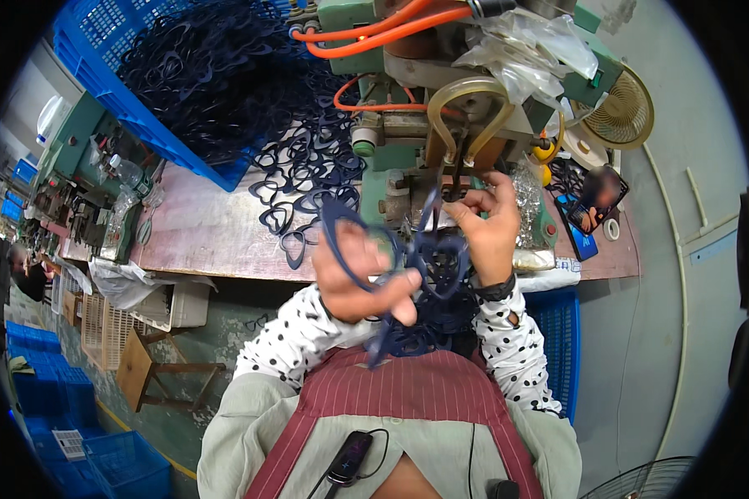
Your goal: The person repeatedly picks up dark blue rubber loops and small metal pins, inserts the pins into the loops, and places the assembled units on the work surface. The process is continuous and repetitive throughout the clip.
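surface (216, 229): worn reddish bench top, carrying the machine, the crate and a spill of loose frames.
green machine (408, 125): bench press sort of thing with orange hoses (366, 37) looped over the top and clear plastic bags (528, 46) stuffed on it. The working nose sits right above the right hand.
blue crate (108, 83): tipped toward the person and piled with dark navy eyeglass frame fronts (216, 66), so a big stack looks untouched. More have slid out onto the surface (308, 166).
lap pile (429, 328): a bundle of the same navy frames rests against the striped apron (408, 399). Can't say if these are finished or waiting.
left hand (362, 279): fingers curled shut around one navy frame front (349, 241), held up in front of the chest.
right hand (487, 229): pinching another navy frame (437, 249) by its top edge and holding it just under the machine's nose, so I'd guess this piece is mid-step.
progress: judging by the full crate, early on, lots left.
hard to see: the exact spot where frame meets tool is blocked by the fingers and the amber tubing (466, 104); probably touching, but the fisheye blur makes it iffy. The far left benches are too small to read, and the blue bin (558, 333) to the right is mostly hidden behind the arm.
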The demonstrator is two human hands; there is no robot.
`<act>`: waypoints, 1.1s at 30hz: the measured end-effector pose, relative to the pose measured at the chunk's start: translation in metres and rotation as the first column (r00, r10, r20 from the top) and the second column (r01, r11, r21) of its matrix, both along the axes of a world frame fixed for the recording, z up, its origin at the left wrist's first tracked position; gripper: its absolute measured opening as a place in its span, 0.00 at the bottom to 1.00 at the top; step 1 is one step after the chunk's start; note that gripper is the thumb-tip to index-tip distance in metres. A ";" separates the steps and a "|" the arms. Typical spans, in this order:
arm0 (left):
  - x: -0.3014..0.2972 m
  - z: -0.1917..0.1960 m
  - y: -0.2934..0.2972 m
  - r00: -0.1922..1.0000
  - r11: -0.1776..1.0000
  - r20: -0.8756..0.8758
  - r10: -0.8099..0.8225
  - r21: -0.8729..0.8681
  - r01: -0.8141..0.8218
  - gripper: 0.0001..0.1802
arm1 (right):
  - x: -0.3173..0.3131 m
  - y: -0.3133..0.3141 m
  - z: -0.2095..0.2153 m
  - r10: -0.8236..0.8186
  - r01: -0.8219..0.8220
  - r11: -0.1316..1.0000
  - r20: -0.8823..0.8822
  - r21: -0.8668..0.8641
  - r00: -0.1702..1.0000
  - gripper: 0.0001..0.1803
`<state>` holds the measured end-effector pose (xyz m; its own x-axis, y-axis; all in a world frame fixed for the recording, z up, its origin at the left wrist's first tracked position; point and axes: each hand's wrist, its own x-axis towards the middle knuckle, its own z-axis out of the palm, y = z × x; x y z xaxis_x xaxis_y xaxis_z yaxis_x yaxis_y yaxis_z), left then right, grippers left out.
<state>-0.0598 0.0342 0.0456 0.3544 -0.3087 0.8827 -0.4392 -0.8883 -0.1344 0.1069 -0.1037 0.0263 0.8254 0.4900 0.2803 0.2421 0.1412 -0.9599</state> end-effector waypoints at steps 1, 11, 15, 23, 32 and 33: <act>0.001 -0.016 -0.019 0.990 0.992 0.136 0.024 -0.129 -0.006 0.17 | 0.001 -0.002 0.007 0.011 -0.007 0.998 0.059 -0.060 0.998 0.27; 0.032 -0.081 -0.073 0.989 0.807 -0.111 -0.098 -0.591 0.014 0.19 | 0.028 -0.040 -0.014 0.022 -0.022 1.000 -0.008 -0.013 1.000 0.14; 0.028 -0.079 -0.083 0.999 0.839 -0.055 0.003 -0.544 -0.032 0.19 | 0.024 -0.050 -0.017 0.217 -0.222 0.973 -0.079 -0.068 0.973 0.11; 0.020 -0.055 -0.073 0.989 0.957 0.126 0.077 -0.289 -0.037 0.15 | 0.023 -0.052 -0.003 0.288 -0.316 0.854 -0.129 -0.412 0.949 0.10; 0.059 -0.047 -0.044 0.876 0.871 0.006 -0.482 -0.103 0.480 0.10 | 0.037 -0.062 -0.022 0.261 -0.277 0.945 -0.113 -0.174 0.959 0.07; 0.058 -0.054 -0.042 0.893 0.881 -0.058 -0.447 -0.204 0.427 0.12 | 0.040 -0.065 -0.023 0.262 -0.276 0.947 -0.105 -0.162 0.959 0.06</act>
